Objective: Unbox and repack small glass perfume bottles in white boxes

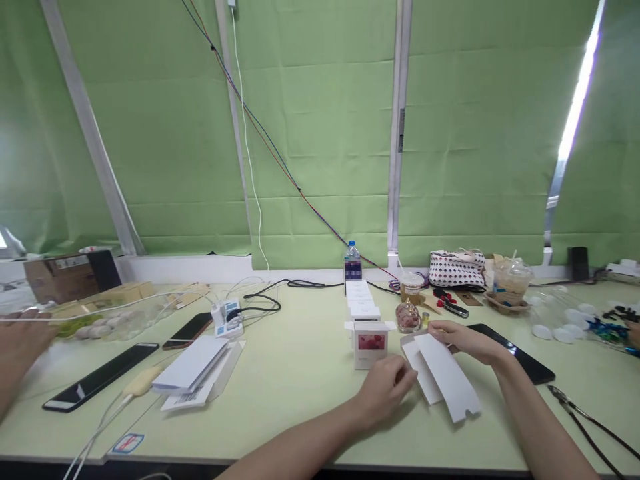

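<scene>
My right hand (463,340) pinches the top end of a white unfolded carton (443,377), which hangs slanted over the table with its flaps open. To the left of that carton is my left hand (383,395), its fingers curled inward; whether anything is inside them is hidden. Just behind my left hand stands a small white box (370,345) with a red picture on its front and its top flaps open. Behind it is a row of similar white boxes (360,300). A round pinkish ornament (408,317) sits close to the row.
A stack of flat white cartons (195,373) lies at left, near phones (103,377) and a power strip (227,317). A tablet (515,353), pliers (563,397), drink cups (511,280) and a bottle (353,261) are around. Other people's hands (23,347) show at both edges.
</scene>
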### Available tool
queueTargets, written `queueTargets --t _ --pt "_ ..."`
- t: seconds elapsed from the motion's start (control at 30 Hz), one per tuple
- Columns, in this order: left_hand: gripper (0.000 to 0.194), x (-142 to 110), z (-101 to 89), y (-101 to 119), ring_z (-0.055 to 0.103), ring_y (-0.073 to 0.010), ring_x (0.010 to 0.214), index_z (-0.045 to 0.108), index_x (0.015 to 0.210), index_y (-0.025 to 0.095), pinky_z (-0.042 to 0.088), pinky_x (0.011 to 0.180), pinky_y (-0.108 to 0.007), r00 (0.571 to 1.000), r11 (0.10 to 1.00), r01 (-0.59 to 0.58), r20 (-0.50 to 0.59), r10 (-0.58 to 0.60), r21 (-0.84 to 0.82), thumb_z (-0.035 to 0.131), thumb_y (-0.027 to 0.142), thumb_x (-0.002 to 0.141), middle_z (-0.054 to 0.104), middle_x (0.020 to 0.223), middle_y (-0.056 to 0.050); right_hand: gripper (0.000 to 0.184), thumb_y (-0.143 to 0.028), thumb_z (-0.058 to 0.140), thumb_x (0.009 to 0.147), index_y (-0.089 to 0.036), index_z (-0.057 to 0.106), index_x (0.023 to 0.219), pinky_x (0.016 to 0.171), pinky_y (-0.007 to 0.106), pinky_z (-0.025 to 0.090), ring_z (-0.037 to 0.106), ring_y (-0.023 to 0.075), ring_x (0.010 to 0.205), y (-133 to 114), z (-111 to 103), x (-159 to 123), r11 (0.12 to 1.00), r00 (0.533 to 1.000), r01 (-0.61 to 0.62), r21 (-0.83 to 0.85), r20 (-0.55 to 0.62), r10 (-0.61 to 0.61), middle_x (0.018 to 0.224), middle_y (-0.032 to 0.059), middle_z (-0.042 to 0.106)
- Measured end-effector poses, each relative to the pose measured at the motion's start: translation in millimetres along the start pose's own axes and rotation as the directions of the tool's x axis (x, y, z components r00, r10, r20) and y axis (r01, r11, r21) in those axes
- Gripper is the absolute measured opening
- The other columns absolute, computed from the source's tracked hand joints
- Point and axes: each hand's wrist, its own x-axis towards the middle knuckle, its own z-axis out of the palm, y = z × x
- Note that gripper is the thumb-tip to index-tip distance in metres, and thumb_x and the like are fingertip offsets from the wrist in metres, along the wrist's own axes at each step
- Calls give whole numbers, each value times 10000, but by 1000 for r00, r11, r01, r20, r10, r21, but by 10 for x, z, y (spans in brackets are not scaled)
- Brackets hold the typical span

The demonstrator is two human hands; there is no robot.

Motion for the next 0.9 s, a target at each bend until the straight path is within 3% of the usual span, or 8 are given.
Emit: queueTargets --t 0.1,0.2,0.3,0.5,0.63,0.9 --pt "410 20 19 -29 492 -102 471 529 757 165 407 450 -227 965 903 262 117 -235 -342 485 565 835 523 622 19 489 -690 529 735 -211 434 755 635 237 423 474 126 694 -54 41 1 999 1000 5 35 -16 -5 732 -39 442" --pt "486 39 62 -66 487 -74 370 480 781 167 396 355 -210 915 717 403 248 -318 -569 595 634 716 574 678 8 480 -680 522 751 -208 440 752 616 225 415 467 121 692 -123 72 -9 999 1000 28 37 -11 -27 729 -43 429" --pt "519 49 110 -99 542 -88 361 412 787 186 441 331 -216 907 603 421 296 -300 -678 677 612 653 604 732 0 448 -644 549 754 -206 457 759 615 222 419 479 125 717 -155 64 -36 998 999 33 48 14 -34 748 -36 448" --pt "519 82 160 -143 610 -143 404 371 777 194 494 329 -238 911 473 405 306 -274 -782 733 540 640 586 657 24 446 -603 631 699 -197 448 715 564 200 382 468 106 654 -169 65 -49 1000 998 7 31 64 -9 699 -44 450" --pt "510 90 149 -134 615 -156 406 373 772 194 501 329 -242 911 438 399 295 -288 -805 753 506 637 574 589 36 432 -571 651 700 -182 462 687 527 189 335 421 86 589 -240 103 -33 999 997 26 19 70 -27 632 -60 414" --pt "514 86 135 -102 635 -192 409 352 755 200 494 333 -238 908 428 391 265 -324 -815 786 437 612 614 547 11 394 -505 717 660 -165 524 705 518 191 355 483 98 603 -306 121 -23 1000 999 4 26 51 -6 668 -31 516"
